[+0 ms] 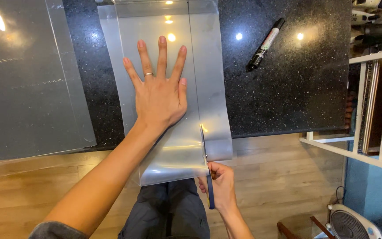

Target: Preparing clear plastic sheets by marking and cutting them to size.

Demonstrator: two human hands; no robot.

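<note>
Now left hand flattens plastic sheet; right hand grips scissors.

Black speckled countertop with ceiling lights glinting off it. Black marker lies diagonally on it, well apart from other items. Large clear plastic sheet covers the counter's left part, overhanging the edge. White shelf frame at right (contents unclear). Wood floor below; white fan bottom right, beside a brown wooden piece.

Left hand pressed flat on clear plastic sheet over black countertop; right hand working scissors into near edge.
</note>
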